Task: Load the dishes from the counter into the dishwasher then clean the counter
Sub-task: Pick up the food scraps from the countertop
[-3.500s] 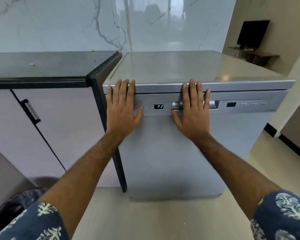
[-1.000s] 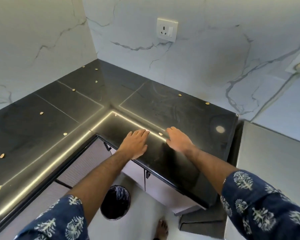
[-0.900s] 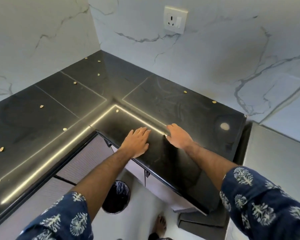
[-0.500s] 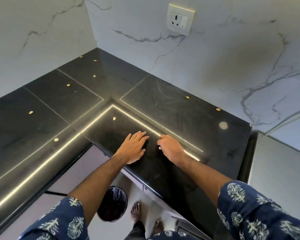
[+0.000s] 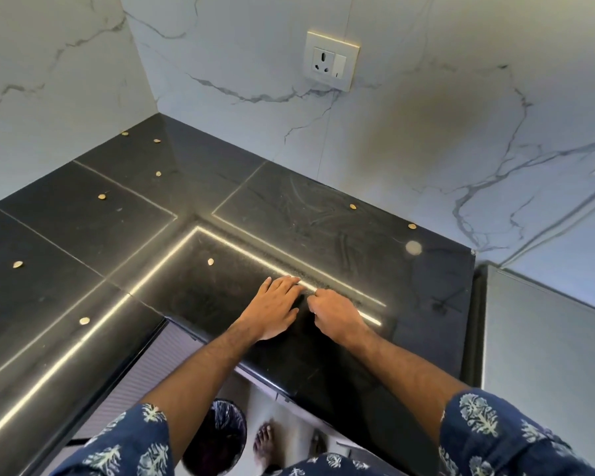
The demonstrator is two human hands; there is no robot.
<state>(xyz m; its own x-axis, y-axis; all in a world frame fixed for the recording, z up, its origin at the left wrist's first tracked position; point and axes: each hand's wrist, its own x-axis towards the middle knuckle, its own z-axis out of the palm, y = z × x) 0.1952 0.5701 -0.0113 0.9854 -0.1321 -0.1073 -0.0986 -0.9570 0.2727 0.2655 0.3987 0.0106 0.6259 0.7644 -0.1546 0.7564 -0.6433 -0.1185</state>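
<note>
Black polished countertop carries scattered seeds, light, hard, prone to skid. Left hand lies flat, fingers together; right hand curls beside it, apparently pinching something unseen. Nearest seed sits just beyond left fingertips; pinch its edges.

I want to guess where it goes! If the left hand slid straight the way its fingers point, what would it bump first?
Probably nothing on the counter: the left hand points up-right, and the way looks free until the marble wall.
</note>
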